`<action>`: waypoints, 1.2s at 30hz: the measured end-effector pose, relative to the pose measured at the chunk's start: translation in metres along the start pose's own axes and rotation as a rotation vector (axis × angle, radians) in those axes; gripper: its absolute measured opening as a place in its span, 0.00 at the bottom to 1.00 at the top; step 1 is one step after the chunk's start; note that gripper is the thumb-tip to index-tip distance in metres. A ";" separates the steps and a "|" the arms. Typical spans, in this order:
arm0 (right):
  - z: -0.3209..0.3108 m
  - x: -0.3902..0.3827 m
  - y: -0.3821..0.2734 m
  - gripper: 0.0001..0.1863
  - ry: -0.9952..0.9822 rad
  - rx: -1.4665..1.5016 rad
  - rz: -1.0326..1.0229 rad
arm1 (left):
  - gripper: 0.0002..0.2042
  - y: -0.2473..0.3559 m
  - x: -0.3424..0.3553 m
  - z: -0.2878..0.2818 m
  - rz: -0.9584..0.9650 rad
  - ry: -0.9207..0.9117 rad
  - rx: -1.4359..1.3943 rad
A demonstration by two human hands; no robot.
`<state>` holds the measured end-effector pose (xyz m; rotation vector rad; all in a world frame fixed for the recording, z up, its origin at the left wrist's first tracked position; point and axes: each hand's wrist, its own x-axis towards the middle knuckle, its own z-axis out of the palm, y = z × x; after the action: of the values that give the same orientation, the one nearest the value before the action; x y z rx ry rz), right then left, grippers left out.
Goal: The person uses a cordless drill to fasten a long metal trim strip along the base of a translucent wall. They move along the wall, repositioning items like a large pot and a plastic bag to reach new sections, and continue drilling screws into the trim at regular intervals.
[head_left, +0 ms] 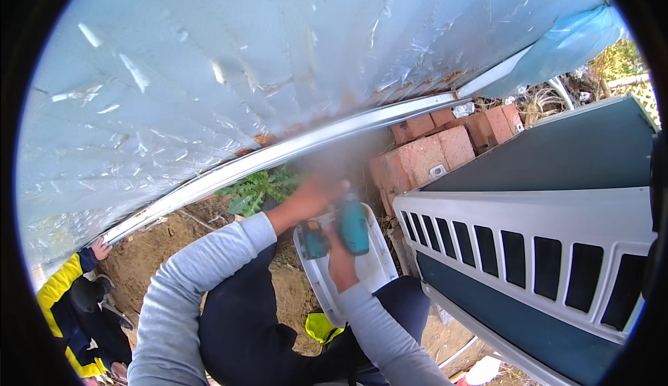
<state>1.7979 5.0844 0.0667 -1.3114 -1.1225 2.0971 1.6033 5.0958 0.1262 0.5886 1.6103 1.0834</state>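
Note:
My right hand point(341, 264) is wrapped round the grip of a teal cordless drill point(353, 227). The drill's battery end point(314, 240) sticks out to the left of that hand, and its nose points away from me. Beside the nose is my left hand point(306, 199), reaching in from the left. A hazy smear covers its fingers, so I cannot make out whether they grip anything. Beneath the drill, between my legs, lies a white plastic cover point(379, 250) with raised edges. The drill's tip is hidden in the same blur.
A corrugated metal sheet wall point(209, 59) with a white bottom rail point(278, 151) runs across the far side. Red bricks point(428, 156) and a large grey-white vented unit point(515, 247) stand at right. A green plant point(254, 191) grows ahead. Another person point(76, 309) crouches at left.

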 end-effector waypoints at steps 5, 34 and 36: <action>-0.017 -0.035 -0.060 0.21 -0.440 -0.672 -0.518 | 0.27 0.034 -0.060 -0.003 -0.267 -0.206 -0.324; 0.067 0.314 -0.169 0.47 0.589 0.119 -0.376 | 0.08 0.196 -0.244 -0.026 -0.160 -0.113 -0.234; 0.069 0.310 -0.174 0.46 0.682 0.069 -0.346 | 0.09 0.204 -0.238 -0.022 -0.184 -0.121 -0.145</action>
<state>1.5822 5.3749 0.0552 -1.5002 -0.8773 1.2744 1.6292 4.9901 0.4210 0.3935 1.4373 0.9984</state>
